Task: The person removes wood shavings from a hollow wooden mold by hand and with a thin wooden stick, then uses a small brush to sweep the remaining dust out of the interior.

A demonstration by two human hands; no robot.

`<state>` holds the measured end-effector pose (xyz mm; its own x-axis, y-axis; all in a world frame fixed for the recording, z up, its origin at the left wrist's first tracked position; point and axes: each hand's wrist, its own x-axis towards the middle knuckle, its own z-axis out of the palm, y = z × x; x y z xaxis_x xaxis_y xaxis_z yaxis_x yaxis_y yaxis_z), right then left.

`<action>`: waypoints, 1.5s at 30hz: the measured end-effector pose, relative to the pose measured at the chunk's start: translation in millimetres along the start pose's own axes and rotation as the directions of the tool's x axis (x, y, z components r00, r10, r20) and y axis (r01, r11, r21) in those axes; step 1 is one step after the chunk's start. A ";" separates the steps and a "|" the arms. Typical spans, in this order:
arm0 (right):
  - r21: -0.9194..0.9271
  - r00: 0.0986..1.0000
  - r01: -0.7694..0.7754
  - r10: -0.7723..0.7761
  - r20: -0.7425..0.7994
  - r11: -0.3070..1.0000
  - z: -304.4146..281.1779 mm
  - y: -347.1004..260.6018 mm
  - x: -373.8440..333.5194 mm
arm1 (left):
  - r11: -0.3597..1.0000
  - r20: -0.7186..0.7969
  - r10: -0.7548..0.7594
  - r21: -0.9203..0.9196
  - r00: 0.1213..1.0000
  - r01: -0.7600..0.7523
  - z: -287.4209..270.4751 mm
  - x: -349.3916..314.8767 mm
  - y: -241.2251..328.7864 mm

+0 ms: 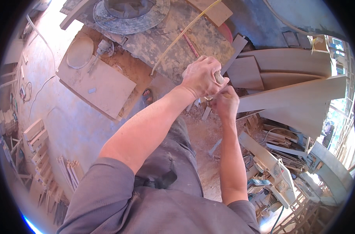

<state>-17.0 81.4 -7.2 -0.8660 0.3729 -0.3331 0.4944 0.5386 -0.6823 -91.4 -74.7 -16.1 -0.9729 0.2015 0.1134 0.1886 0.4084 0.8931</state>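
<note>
– Status of left hand [201, 76]?
– Closed. Fingers curled round a small tan lump [218, 77]; a bit pokes out on the thumb side. Can't tell what it is.
– Right hand [226, 102]?
– Motion-blurred, fingers curled in, loose fist. Can't tell if it grips anything. Just beside the left hand, on the body side; they overlap in view, contact unclear.
– Place the lump. Landmark?
– Stained bench [154, 48]. Lump is by its near right corner; height relative to the top unclear.
– On the bench?
– Yellow strip [185, 32] running across, red stick [190, 45] right of the strip, round grey wide-brimmed item [103, 21] toward the far left, dusty.
– Left of bench?
– Flat board [101, 87], pale disc [80, 52] at its far end.
– Right of bench?
– Brown panel [246, 72], then a long pale panel [294, 99].
– Nearer the body than the bench?
– Sandaled foot [148, 96], left side.
</note>
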 end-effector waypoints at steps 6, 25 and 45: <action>-0.385 0.961 0.277 -0.258 0.101 0.880 -11.6 -19.7 23.7 | 0.999 -0.038 0.029 0.027 0.999 -0.028 3.6 -1.2 0.2; 0.036 0.950 0.301 -0.297 -0.094 0.953 20.0 23.1 -10.2 | 0.999 0.023 0.050 0.016 0.998 -0.050 0.9 0.4 5.1; 0.024 0.794 0.586 -0.580 0.184 0.810 12.9 43.0 -1.8 | 0.998 0.107 0.061 -0.038 0.992 -0.058 -1.1 3.9 6.2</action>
<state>4.8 94.2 -44.3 -0.9878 -0.1550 0.0116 -0.1089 0.6368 -0.7633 -94.2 -72.3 -9.7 -0.9397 0.3199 0.1209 0.2391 0.3617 0.9011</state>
